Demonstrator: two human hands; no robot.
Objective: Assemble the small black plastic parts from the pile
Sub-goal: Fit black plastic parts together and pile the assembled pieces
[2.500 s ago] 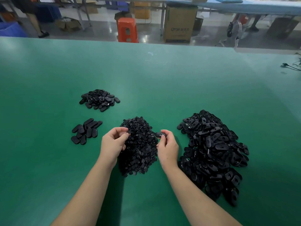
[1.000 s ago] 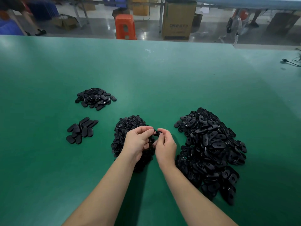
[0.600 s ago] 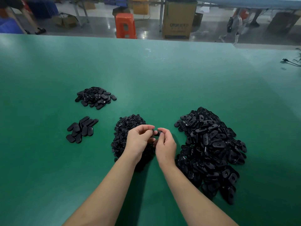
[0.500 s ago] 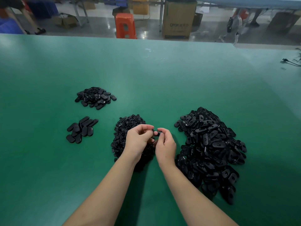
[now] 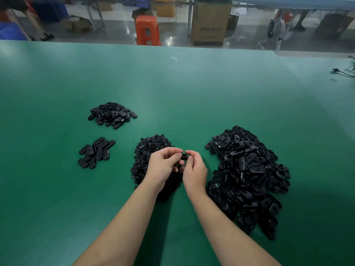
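My left hand (image 5: 163, 166) and my right hand (image 5: 195, 169) meet fingertip to fingertip over a heap of small round black parts (image 5: 148, 150). Between the fingertips they pinch a small black plastic part (image 5: 184, 156); most of it is hidden by the fingers. A big pile of oval slotted black parts (image 5: 247, 175) lies to the right of my right hand. On the left, a few flat oval pieces (image 5: 95, 152) lie side by side, and a small heap of black pieces (image 5: 112, 115) sits farther back.
The green table (image 5: 182, 93) stretches far ahead to its back edge. A black cable (image 5: 342, 72) lies at the right edge. Beyond the table stand an orange stool (image 5: 147, 30) and a cardboard box (image 5: 210, 25) on the floor.
My left hand left the round-part heap and came across to my right hand. Both hands now hold the small part together and have barely shifted in the last half second.
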